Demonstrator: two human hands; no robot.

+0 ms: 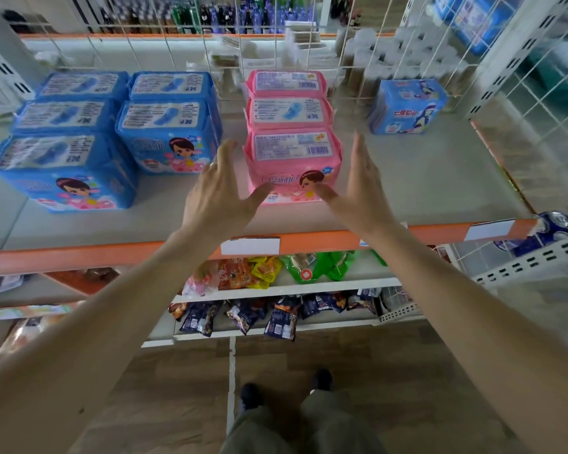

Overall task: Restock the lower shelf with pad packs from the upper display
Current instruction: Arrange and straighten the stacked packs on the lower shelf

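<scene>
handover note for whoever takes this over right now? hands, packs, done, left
Left hand: open, fingers straight, at the left side of the front pink pack, thumb at its front face.
Right hand: open, mirrored on the right side. No grip yet.
Packs: three pink in a row front to back; blue packs in two rows to the left; one lone blue pack at right rear. All on the upper shelf.
Done: no pack visibly moved.
Left: close on the front pink pack, carry it down, repeat.

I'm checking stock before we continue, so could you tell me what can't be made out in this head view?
- Front pink pack: both thumbs cover part of its lower front face.
- Left hand, right hand: whether the fingers touch the pack's sides is unclear.
- Goods behind the wire grid: blurred.
- Label print: too small.
</scene>
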